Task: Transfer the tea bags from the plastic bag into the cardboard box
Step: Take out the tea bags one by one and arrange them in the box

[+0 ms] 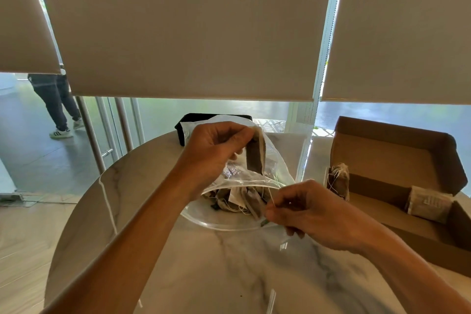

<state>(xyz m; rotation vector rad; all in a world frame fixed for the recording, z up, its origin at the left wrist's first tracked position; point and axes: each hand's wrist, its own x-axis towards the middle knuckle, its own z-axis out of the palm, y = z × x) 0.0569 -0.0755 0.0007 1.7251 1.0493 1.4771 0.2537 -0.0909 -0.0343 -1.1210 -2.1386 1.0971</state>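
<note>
Progress looks early to us: only two tea bags sit in the cardboard box [397, 181], one tea bag [339, 181] leaning at the box's near-left corner and a second tea bag [429, 202] lying flat against the inner divider further right. Most of the load remains in the plastic bag [275, 158], which lies on the marble table [229, 262] with its mouth open toward us and a heap of tea bags [242, 201] and loose strings crowding that opening.

We see the left hand [216, 150] raised over the plastic bag, fingers curled and pinching its upper edge; a brown tea bag [254, 158] hangs just beside those fingers, though whether inside the film we cannot tell. The right hand [313, 211] pinches a thin white string [272, 197] at the bag's mouth, close to the heap.

We judge that many transfers are left, and tangled strings may drag out several at once.
</note>
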